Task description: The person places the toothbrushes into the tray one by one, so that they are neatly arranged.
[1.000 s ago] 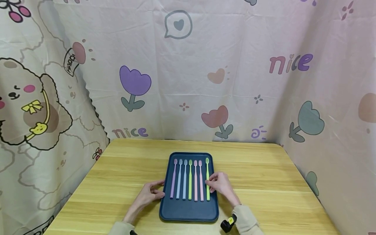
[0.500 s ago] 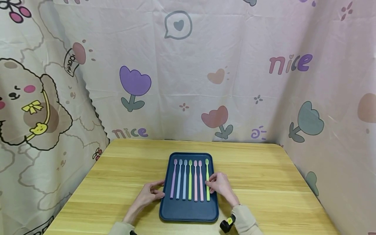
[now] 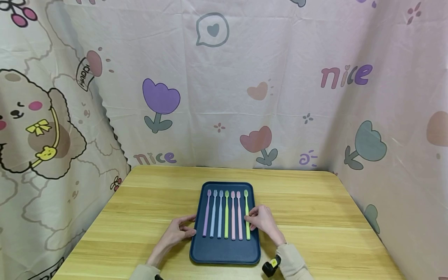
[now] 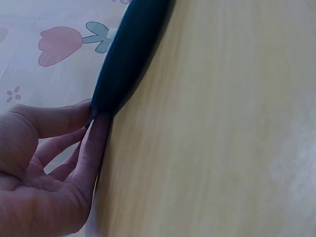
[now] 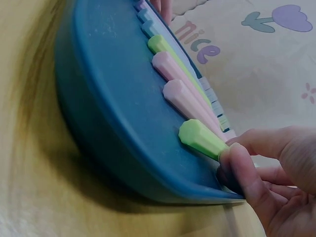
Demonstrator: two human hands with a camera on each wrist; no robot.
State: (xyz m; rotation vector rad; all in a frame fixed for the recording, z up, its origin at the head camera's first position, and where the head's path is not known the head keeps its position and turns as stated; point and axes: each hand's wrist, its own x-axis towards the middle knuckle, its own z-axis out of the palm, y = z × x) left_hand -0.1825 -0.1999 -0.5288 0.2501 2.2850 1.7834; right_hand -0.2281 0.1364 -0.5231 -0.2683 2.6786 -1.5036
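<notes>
Several toothbrushes lie side by side on a dark blue tray (image 3: 225, 252), bristle heads toward the back. From the left come a purple toothbrush (image 3: 207, 217), two blue ones, a green toothbrush (image 3: 226, 217), two pink ones, and a yellow-green toothbrush (image 3: 247, 204) at the right. My right hand (image 3: 264, 218) pinches that last one by its handle between thumb and forefinger, over the tray's right side. In the right wrist view its handle end (image 5: 200, 136) sits apart from the pink toothbrush (image 5: 185, 98). My left hand (image 3: 175, 231) grips the tray's left rim (image 4: 111, 94) with thumb and fingers.
The tray rests on a wooden table (image 3: 308, 202) near its front. A printed curtain (image 3: 217, 97) hangs behind the table and along both sides. A small black device (image 3: 271, 267) is strapped to the right wrist.
The head end of the yellow-green toothbrush has shifted slightly left and toward me. Both hands stay almost in place, and the tray and the other toothbrushes have not moved.
</notes>
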